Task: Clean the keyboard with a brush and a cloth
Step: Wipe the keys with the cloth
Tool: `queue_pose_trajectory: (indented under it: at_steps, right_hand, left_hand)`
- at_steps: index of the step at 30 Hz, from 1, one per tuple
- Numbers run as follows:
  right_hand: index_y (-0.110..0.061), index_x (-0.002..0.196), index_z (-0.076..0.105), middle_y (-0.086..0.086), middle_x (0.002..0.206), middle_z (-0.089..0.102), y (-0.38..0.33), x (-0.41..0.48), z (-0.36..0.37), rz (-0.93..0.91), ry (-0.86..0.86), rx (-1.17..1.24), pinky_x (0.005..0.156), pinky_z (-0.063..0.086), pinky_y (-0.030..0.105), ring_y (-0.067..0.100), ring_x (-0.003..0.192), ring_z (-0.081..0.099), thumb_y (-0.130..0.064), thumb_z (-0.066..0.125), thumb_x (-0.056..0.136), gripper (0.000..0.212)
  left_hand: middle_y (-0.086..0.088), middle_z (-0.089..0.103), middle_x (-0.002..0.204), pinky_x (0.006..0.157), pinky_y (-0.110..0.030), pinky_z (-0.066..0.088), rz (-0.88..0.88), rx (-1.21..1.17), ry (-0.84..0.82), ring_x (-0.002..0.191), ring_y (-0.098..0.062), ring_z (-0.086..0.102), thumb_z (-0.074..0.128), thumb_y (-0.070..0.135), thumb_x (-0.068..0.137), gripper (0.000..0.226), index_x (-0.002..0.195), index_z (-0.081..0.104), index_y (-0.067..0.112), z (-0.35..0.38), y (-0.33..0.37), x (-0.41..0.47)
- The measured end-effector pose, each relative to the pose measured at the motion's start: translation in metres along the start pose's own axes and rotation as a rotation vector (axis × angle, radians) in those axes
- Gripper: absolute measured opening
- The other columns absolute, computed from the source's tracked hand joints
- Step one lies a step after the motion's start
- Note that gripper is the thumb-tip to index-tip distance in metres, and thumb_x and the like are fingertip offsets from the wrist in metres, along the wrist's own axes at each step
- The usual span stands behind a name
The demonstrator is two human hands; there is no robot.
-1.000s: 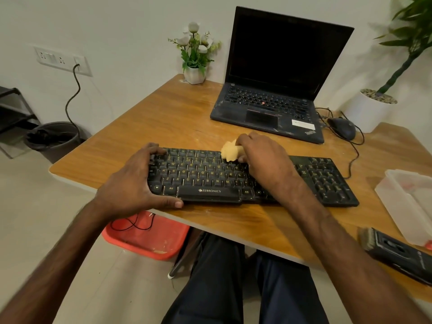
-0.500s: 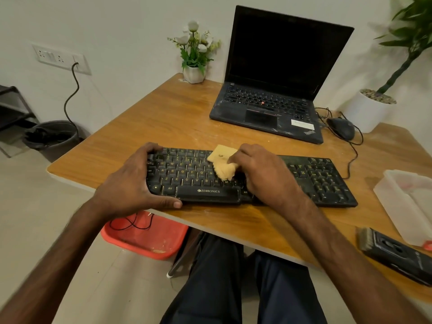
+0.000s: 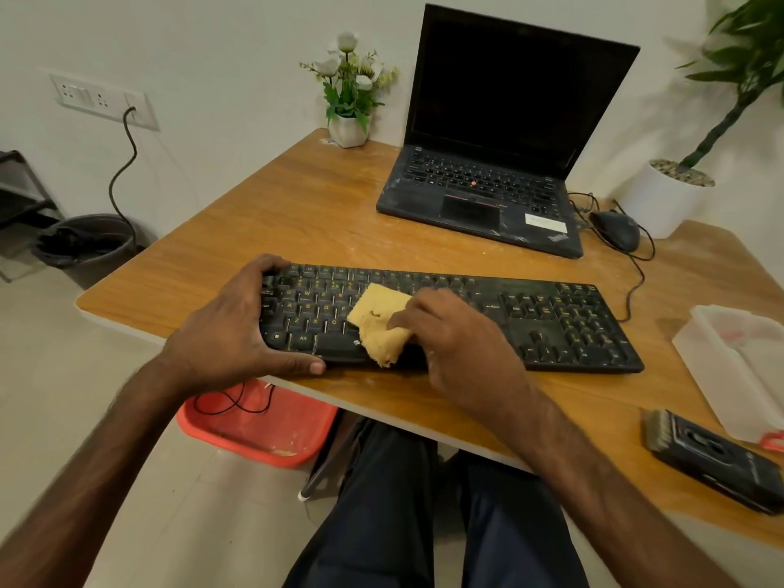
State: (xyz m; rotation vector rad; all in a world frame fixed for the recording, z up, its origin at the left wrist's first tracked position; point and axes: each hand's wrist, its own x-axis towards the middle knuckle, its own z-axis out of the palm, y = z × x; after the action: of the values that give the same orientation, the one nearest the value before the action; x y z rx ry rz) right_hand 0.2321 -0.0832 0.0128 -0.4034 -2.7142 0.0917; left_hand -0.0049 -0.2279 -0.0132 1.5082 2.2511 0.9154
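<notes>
A black keyboard lies along the front of the wooden desk. My left hand grips its left end, fingers over the top edge and thumb at the front edge. My right hand holds a yellow cloth against the keys near the space bar, the fingers bent over it. The cloth's lower corner hangs over the keyboard's front edge. A black brush with pale bristles lies at the desk's front right edge, untouched.
An open black laptop stands behind the keyboard, with a wired mouse beside it. A flower pot and a plant pot stand at the back. A translucent box sits right. A red tray lies on the floor.
My right hand has drawn the cloth from the keyboard's upper rows down and left to the space bar. My left hand has kept its grip on the left end.
</notes>
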Motion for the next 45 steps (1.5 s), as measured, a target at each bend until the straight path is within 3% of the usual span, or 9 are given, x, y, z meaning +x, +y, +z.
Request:
queue_pose_trajectory:
  at_steps: [2, 8, 15, 22, 25, 29, 36, 42, 45]
  right_hand:
    - [-0.013, 0.114, 0.067, 0.005, 0.107, 0.064, 0.003, 0.001, 0.000, -0.020, -0.016, -0.051, 0.083, 0.053, 0.031, 0.018, 0.095, 0.059, -0.011, 0.058, 0.079, 0.036]
    - [-0.014, 0.127, 0.061, 0.002, 0.114, 0.057, 0.028, 0.015, -0.004, 0.231, 0.044, -0.171, 0.090, 0.052, 0.037, 0.017, 0.106, 0.051, -0.005, 0.065, 0.087, 0.041]
    - [-0.011, 0.115, 0.067, 0.006, 0.105, 0.063, -0.014, -0.011, 0.001, -0.151, -0.025, -0.043, 0.072, 0.052, 0.026, 0.016, 0.087, 0.057, -0.009, 0.060, 0.082, 0.034]
    - [-0.013, 0.110, 0.066, 0.005, 0.108, 0.063, 0.014, -0.033, -0.014, 0.102, 0.064, -0.129, 0.075, 0.055, 0.031, 0.018, 0.093, 0.059, -0.005, 0.070, 0.075, 0.036]
    - [-0.007, 0.105, 0.070, 0.009, 0.100, 0.065, -0.010, -0.029, 0.000, 0.005, 0.103, -0.166, 0.067, 0.058, 0.031, 0.020, 0.084, 0.060, -0.004, 0.061, 0.075, 0.031]
    - [-0.009, 0.110, 0.068, 0.010, 0.104, 0.064, -0.027, -0.018, 0.011, -0.139, 0.053, -0.157, 0.071, 0.057, 0.034, 0.022, 0.090, 0.061, -0.010, 0.062, 0.079, 0.031]
    - [-0.015, 0.126, 0.061, 0.005, 0.115, 0.058, 0.025, 0.006, -0.007, 0.313, 0.090, -0.217, 0.090, 0.052, 0.038, 0.019, 0.104, 0.053, -0.012, 0.056, 0.089, 0.038]
    - [-0.013, 0.115, 0.067, 0.008, 0.106, 0.062, 0.010, 0.006, 0.001, 0.009, -0.018, -0.118, 0.076, 0.051, 0.033, 0.021, 0.094, 0.057, -0.006, 0.071, 0.078, 0.038]
    - [-0.016, 0.119, 0.066, 0.006, 0.107, 0.060, 0.036, 0.016, -0.006, 0.047, 0.001, -0.198, 0.078, 0.053, 0.037, 0.020, 0.095, 0.055, -0.007, 0.071, 0.082, 0.038]
  left_hand:
    - [0.018, 0.038, 0.140, 0.098, -0.039, 0.046, 0.004, -0.001, -0.005, 0.124, -0.007, 0.046, 0.071, 0.093, 0.033, 0.134, 0.146, 0.021, 0.040, 0.000, -0.001, 0.000]
    - [0.019, 0.040, 0.139, 0.101, -0.042, 0.046, 0.000, -0.005, 0.003, 0.124, -0.008, 0.047, 0.071, 0.094, 0.032, 0.134, 0.145, 0.022, 0.042, -0.001, -0.001, 0.000]
    - [0.020, 0.039, 0.136, 0.097, -0.039, 0.046, -0.009, -0.008, 0.006, 0.121, -0.006, 0.047, 0.072, 0.092, 0.032, 0.132, 0.144, 0.022, 0.043, 0.000, 0.000, 0.000]
    - [0.020, 0.040, 0.137, 0.098, -0.037, 0.045, -0.006, -0.021, -0.007, 0.122, -0.006, 0.047, 0.072, 0.092, 0.032, 0.134, 0.145, 0.021, 0.042, -0.001, 0.000, 0.000]
    - [0.018, 0.040, 0.137, 0.098, -0.039, 0.046, -0.001, -0.014, -0.004, 0.122, -0.007, 0.048, 0.072, 0.092, 0.032, 0.133, 0.145, 0.022, 0.041, -0.001, 0.001, 0.000]
    - [0.019, 0.040, 0.136, 0.095, -0.036, 0.045, 0.004, -0.010, 0.004, 0.121, -0.006, 0.048, 0.073, 0.089, 0.034, 0.131, 0.144, 0.022, 0.041, 0.000, 0.000, -0.001]
    - [0.017, 0.041, 0.139, 0.099, -0.037, 0.045, 0.004, -0.033, -0.021, 0.123, -0.007, 0.048, 0.073, 0.091, 0.034, 0.132, 0.145, 0.021, 0.041, -0.001, -0.001, 0.000]
    - [0.020, 0.041, 0.137, 0.099, -0.040, 0.045, -0.015, -0.013, -0.010, 0.121, -0.006, 0.049, 0.070, 0.095, 0.030, 0.135, 0.144, 0.021, 0.044, -0.002, -0.002, 0.000]
    - [0.019, 0.039, 0.139, 0.100, -0.037, 0.044, -0.015, -0.016, -0.013, 0.122, -0.006, 0.048, 0.070, 0.094, 0.030, 0.138, 0.146, 0.018, 0.041, -0.001, -0.002, 0.000]
